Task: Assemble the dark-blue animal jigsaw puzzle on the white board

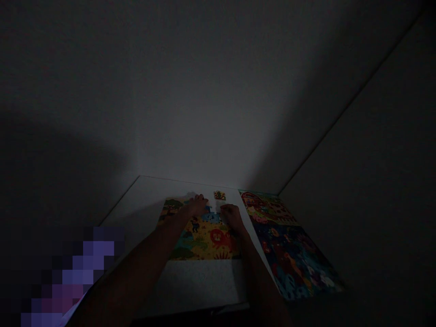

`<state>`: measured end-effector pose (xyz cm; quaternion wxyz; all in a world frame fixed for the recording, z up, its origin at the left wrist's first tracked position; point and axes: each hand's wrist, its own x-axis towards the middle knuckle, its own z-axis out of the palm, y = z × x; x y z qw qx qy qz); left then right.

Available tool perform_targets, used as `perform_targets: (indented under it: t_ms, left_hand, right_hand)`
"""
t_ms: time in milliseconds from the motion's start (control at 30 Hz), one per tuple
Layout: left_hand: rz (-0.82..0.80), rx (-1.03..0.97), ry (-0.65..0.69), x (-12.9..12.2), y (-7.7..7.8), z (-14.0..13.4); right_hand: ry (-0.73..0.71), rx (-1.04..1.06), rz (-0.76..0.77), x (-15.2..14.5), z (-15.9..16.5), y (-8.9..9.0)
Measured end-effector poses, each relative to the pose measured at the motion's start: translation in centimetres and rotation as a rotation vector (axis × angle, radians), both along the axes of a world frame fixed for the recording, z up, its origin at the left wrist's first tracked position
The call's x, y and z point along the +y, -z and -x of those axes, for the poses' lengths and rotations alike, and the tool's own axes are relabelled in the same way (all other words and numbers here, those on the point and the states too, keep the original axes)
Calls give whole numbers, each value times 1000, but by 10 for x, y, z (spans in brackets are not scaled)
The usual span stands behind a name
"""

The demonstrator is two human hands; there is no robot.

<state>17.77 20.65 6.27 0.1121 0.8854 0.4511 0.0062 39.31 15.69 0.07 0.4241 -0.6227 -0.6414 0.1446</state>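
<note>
A jigsaw puzzle with a red lion, trees and other animals on a yellow ground lies on the white table. My left hand rests on its upper edge, fingers spread out. Across a white gap in that edge, my right hand is closed, fingertips pressed together at the puzzle's upper right. Whatever those fingers hold is too dark and small to make out. Just beyond the gap sits a small separate puzzle section with a green figure on yellow.
To the right lie a farm picture with a red barn and, nearer me, a dark blue picture with colourful shapes. A pale wall rises behind the table. The room is dim. A pixelated patch covers the lower left.
</note>
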Motion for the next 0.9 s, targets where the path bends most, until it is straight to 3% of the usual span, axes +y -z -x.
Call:
perform_targets:
  t_ms: [267,433,900]
  left_hand:
    - [26,59,-12,15,-8,-12]
    - [-41,32,-3,13,-8,-14]
    - [-218,-196,-23,-21,25,-1]
  right_hand:
    - [-36,-35,24,-3,-1,-5]
    - [-45,-28,27,1,-1,-4]
    - [-12,-42,61,7,-1,1]
